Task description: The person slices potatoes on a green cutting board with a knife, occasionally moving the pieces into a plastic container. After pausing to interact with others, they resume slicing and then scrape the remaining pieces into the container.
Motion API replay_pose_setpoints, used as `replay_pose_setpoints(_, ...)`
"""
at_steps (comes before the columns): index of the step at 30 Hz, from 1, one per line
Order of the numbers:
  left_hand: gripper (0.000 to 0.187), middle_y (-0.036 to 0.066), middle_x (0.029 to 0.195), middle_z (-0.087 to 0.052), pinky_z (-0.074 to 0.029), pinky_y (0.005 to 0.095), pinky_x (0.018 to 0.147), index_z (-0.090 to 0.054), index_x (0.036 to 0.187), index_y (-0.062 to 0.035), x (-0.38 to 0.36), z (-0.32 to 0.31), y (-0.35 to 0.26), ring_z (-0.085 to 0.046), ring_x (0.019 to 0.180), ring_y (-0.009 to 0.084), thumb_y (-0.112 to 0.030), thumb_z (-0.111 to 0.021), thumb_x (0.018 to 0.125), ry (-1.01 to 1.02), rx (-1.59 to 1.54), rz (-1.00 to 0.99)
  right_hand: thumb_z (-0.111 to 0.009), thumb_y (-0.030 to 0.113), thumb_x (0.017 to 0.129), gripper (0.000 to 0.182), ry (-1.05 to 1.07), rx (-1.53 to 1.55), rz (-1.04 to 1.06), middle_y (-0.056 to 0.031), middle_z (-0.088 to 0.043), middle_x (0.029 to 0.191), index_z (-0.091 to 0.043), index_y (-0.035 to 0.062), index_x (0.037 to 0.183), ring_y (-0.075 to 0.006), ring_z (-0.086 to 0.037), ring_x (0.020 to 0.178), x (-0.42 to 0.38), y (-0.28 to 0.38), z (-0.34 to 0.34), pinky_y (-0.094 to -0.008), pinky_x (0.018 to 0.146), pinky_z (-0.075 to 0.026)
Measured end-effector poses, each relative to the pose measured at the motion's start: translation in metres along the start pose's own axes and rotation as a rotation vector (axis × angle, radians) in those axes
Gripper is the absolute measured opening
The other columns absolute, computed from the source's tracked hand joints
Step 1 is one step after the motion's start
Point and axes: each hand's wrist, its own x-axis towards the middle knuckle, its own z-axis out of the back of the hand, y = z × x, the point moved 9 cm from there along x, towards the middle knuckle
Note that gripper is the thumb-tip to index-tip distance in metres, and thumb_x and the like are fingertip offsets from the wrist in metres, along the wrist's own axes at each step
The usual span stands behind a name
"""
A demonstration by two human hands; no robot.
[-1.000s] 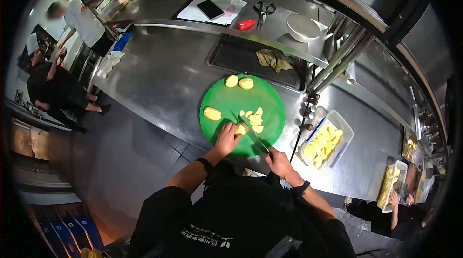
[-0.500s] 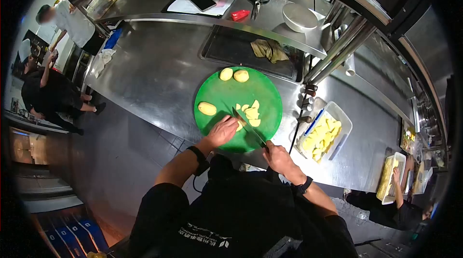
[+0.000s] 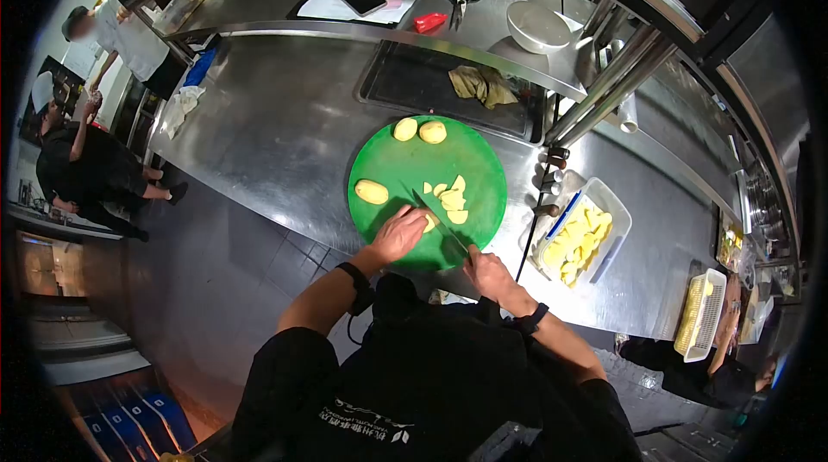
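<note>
Centre of frame: we see the right hand [image 3: 492, 276] closed round a knife [image 3: 444, 221], its tip slanting to upper left over a green board [image 3: 470, 156]. Left hand [image 3: 398, 234], fingers bent, holds a yellow piece [image 3: 429, 225] beside the knife. We count three bigger peeled potatoes [image 3: 372, 192] toward the board's upper and left edges; slices [image 3: 451, 201] lie right of the knife.

The knife [image 3: 447, 226] is pushed slightly forward and leftward by the right hand [image 3: 490, 274]; a co-worker's arm [image 3: 729, 326] is apparently withdrawn from the white basket [image 3: 712, 324].
</note>
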Motion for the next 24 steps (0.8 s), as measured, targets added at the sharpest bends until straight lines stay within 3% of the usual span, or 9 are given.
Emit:
replay_pose_setpoints(4, 0.011, 0.017, 0.118, -0.065, -0.050, 0.0478, 0.093, -0.063, 0.102, -0.0016, -0.002, -0.003, 0.000, -0.060, 0.105, 0.0398, -0.003, -0.066, 0.092, -0.016, 0.010, -0.008, -0.063, 0.017, 0.099, 0.030, 0.025, 0.013, 0.014, -0.0317, -0.070, 0.083, -0.056, -0.0062, 0.117, -0.0518, -0.070, 0.083, -0.018, 0.027, 0.039, -0.0604, 0.075, -0.055)
replay_pose_setpoints(9, 0.011, 0.017, 0.118, -0.065, -0.050, 0.0472, 0.094, -0.063, 0.102, -0.0021, -0.002, -0.001, -0.004, -0.060, 0.106, 0.0393, -0.002, -0.066, 0.091, -0.027, 0.005, -0.026, -0.063, 0.017, 0.100, 0.031, 0.017, 0.018, -0.018, -0.0325, -0.070, 0.081, -0.057, -0.0057, 0.119, -0.0518, -0.070, 0.083, -0.010, 0.003, -0.002, -0.0601, 0.075, -0.056)
replay_pose_setpoints(14, 0.012, 0.015, 0.117, -0.065, -0.050, 0.0464, 0.093, -0.063, 0.101, -0.0026, -0.009, -0.010, 0.006, -0.060, 0.106, 0.0381, -0.001, -0.067, 0.090, -0.045, 0.060, -0.002, -0.063, 0.016, 0.099, 0.030, 0.032, 0.040, -0.035, -0.0311, -0.071, 0.083, -0.056, -0.0072, 0.117, -0.0527, -0.070, 0.084, -0.018, 0.030, 0.034, -0.0610, 0.075, -0.055)
replay_pose_setpoints(19, 0.011, 0.015, 0.116, -0.065, -0.051, 0.0455, 0.092, -0.063, 0.100, -0.0020, -0.011, -0.005, 0.001, -0.060, 0.106, 0.0368, -0.001, -0.067, 0.090, -0.059, 0.023, -0.002, -0.063, 0.015, 0.098, 0.029, -0.059, -0.003, 0.071, -0.0308, -0.069, 0.077, -0.055, -0.0073, 0.115, -0.0531, -0.069, 0.079, -0.005, 0.000, -0.011, -0.0614, 0.073, -0.055)
replay_pose_setpoints(24, 0.010, 0.015, 0.115, -0.065, -0.052, 0.0460, 0.090, -0.064, 0.099, -0.0013, -0.012, -0.003, 0.002, -0.060, 0.105, 0.0367, 0.000, -0.066, 0.090, -0.055, 0.022, 0.003, -0.063, 0.015, 0.098, 0.027, -0.009, -0.004, 0.044, -0.0317, -0.067, 0.075, -0.054, -0.0060, 0.113, -0.0532, -0.068, 0.078, -0.015, 0.031, 0.030, -0.0614, 0.072, -0.055)
